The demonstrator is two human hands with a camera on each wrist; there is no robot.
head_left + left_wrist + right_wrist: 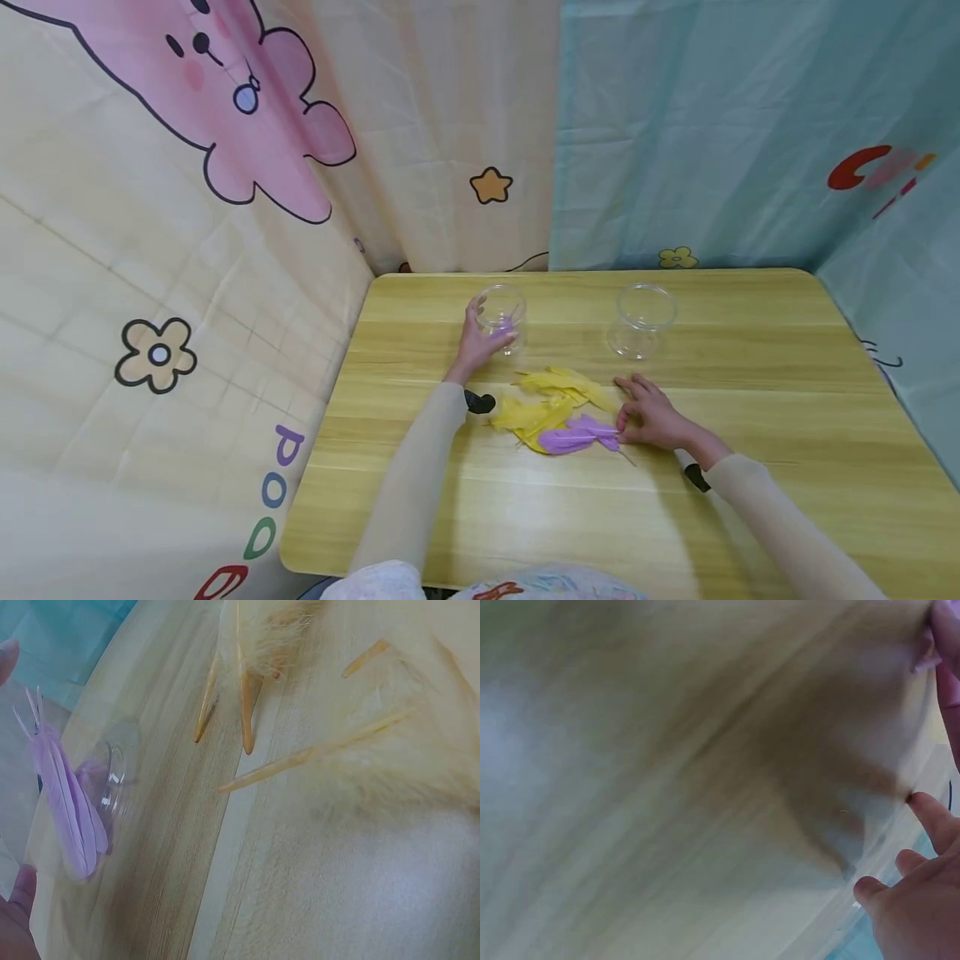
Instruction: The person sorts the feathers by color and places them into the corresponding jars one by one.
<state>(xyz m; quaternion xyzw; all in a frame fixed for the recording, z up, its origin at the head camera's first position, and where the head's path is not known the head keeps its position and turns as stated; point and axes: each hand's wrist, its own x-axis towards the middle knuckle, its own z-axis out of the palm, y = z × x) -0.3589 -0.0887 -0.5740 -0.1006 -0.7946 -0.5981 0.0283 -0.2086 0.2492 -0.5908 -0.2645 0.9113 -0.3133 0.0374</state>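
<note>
Near the back of the table, my left hand (477, 342) grips a clear plastic cup (517, 321) around its side, thumb and fingers apart. Inside that cup stand several purple feathers (67, 802), quills upward in the left wrist view. My right hand (654, 418) pinches the quill end of a purple feather (573, 439) between thumb and index finger, the other fingers spread. More than one purple feather seems to lie there, overlapping yellow feathers (561, 383). In the right wrist view, the pinch at the top right edge is mostly cut off.
A second clear cup (645, 321) stands at the back right of the wooden table (787, 400). Printed curtains (450, 108) hang close behind the table and along its sides. A dark wrist camera part (480, 402) sits beside the left wrist.
</note>
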